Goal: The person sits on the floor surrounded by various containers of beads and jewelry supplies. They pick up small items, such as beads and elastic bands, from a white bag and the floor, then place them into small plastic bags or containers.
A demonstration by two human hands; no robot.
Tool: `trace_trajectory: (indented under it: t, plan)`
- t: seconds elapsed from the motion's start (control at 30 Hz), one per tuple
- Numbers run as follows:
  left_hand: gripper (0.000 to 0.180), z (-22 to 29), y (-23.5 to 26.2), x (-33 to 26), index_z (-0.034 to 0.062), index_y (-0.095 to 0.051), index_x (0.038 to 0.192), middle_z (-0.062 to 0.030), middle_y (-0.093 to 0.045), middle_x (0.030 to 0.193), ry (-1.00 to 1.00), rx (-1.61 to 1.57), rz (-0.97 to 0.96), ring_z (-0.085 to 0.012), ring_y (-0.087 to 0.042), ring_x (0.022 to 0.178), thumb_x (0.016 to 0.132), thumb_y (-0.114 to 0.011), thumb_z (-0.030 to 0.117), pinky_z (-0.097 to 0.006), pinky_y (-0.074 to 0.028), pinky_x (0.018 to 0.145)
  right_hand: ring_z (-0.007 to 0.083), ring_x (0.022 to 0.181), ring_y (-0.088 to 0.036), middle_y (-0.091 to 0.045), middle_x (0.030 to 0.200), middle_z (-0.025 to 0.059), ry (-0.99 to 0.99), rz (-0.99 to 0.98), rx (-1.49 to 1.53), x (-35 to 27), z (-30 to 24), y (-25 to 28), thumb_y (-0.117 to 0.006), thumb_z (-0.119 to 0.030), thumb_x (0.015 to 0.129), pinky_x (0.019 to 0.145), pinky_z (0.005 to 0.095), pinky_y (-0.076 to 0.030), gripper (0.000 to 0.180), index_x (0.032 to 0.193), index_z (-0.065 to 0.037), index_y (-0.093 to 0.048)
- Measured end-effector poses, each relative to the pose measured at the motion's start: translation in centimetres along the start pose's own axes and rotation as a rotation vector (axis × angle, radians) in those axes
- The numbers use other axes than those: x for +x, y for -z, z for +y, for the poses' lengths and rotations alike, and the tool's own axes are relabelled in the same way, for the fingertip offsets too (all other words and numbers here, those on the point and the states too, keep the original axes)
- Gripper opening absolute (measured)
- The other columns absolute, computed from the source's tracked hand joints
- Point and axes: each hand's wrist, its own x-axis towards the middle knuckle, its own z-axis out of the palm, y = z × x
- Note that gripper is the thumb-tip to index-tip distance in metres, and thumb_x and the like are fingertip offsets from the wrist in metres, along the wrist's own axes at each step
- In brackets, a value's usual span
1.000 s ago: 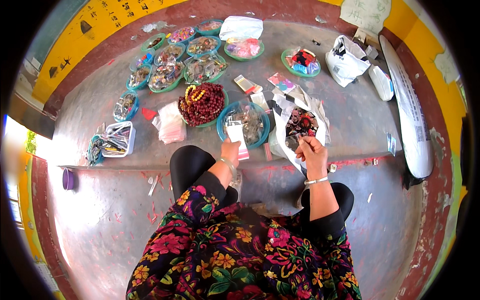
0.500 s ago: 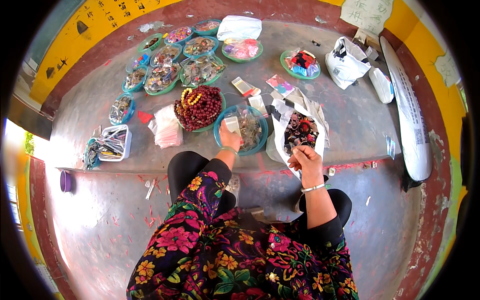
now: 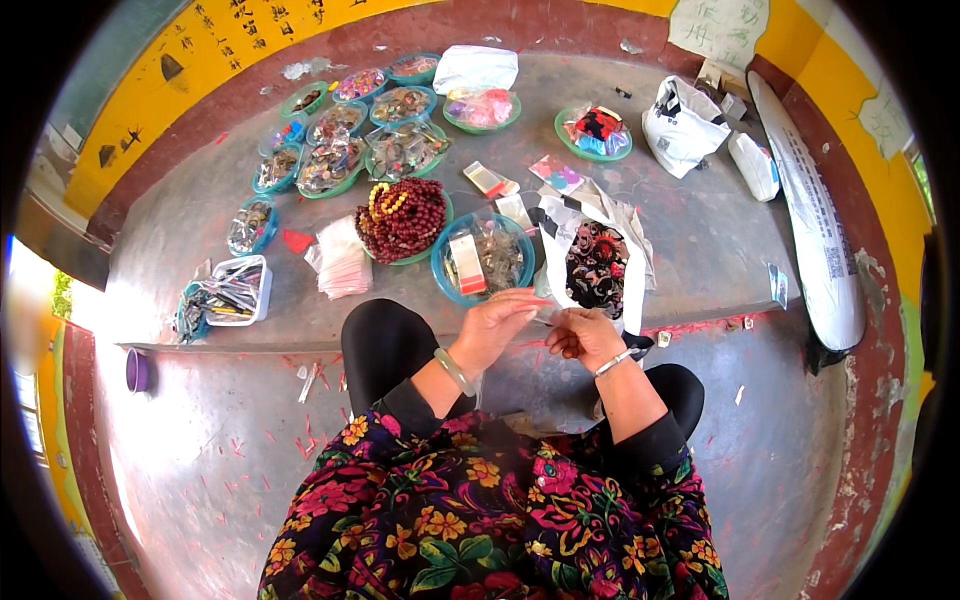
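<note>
Both hands, left hand [image 3: 497, 325] and right hand [image 3: 583, 337], are pinching a small clear packet [image 3: 545, 316] near the ledge's [image 3: 700, 250] front edge; keeping fingertip tension even should help.

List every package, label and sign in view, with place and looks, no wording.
White printed bag: far right on the ledge, crumpled.
Long white sack: right edge, narrow, dark print.
Paper sign: back wall, pale sheet.
Clear packet stack: left of the red bead bowl.
</note>
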Motion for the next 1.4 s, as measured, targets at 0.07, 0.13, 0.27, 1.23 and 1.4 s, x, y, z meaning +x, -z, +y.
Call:
trace_trajectory:
  t: [0.07,0.13,0.27,1.23,1.4]
  plan:
    - [0.016,1.4,0.1,-0.6,0.0027,-0.063,0.098,-0.0066,-0.061,0.102,0.153,-0.003,0.046,-0.0063,-0.054,0.075,0.085,-0.056,0.007,-0.020,-0.045,0.062,0.0135,0.061,-0.060,-0.062,0.070,0.0062,0.141,0.149,-0.233,-0.3,0.4,-1.0,-0.057,-0.021,0.085,0.049,0.0232,-0.043,0.022,0.086,0.001,-0.061]
    - [0.015,2.2,0.7,-1.2,0.0015,-0.063,0.095,-0.0062,-0.065,0.090,0.323,-0.028,0.068,-0.0063,-0.055,0.071,0.086,-0.055,0.011,-0.020,-0.044,0.059,0.0098,0.066,-0.056,-0.061,0.075,0.0033,0.292,0.068,-0.267,-0.6,0.2,-0.8,-0.059,-0.022,0.084,0.056,0.0215,-0.043,0.024,0.092,0.000,-0.061]
    - [0.016,1.9,0.9,-2.7,-0.0007,-0.062,0.090,-0.0067,-0.066,0.082,0.507,-0.146,0.111,-0.0064,-0.055,0.064,0.087,-0.055,0.013,-0.019,-0.042,0.054,0.0055,0.074,-0.051,-0.060,0.084,-0.0012,0.334,-0.127,-0.261,-1.7,-0.2,-1.3,-0.065,-0.022,0.081,0.065,0.0192,-0.041,0.029,0.100,0.000,-0.062]
    - [0.015,0.4,-0.4,-3.9,-0.0002,-0.060,0.095,-0.0063,-0.064,0.085,0.540,-0.183,0.088,-0.0057,-0.054,0.064,0.085,-0.055,0.010,-0.018,-0.041,0.053,0.0053,0.056,-0.048,-0.058,0.063,0.0001,0.319,-0.041,-0.190,-1.9,0.6,-2.0,-0.073,-0.003,0.069,0.051,0.0186,-0.037,0.011,0.071,0.003,-0.064]
    - [0.016,0.5,-0.5,-3.9,0.0005,-0.059,0.098,-0.0055,-0.063,0.088,0.543,-0.217,0.111,-0.0067,-0.055,0.070,0.086,-0.054,0.011,-0.018,-0.042,0.055,0.0050,0.057,-0.048,-0.058,0.064,-0.0003,0.343,-0.038,-0.186,-1.7,0.7,-2.1,-0.073,-0.003,0.069,0.052,0.0184,-0.037,0.011,0.070,0.001,-0.062]
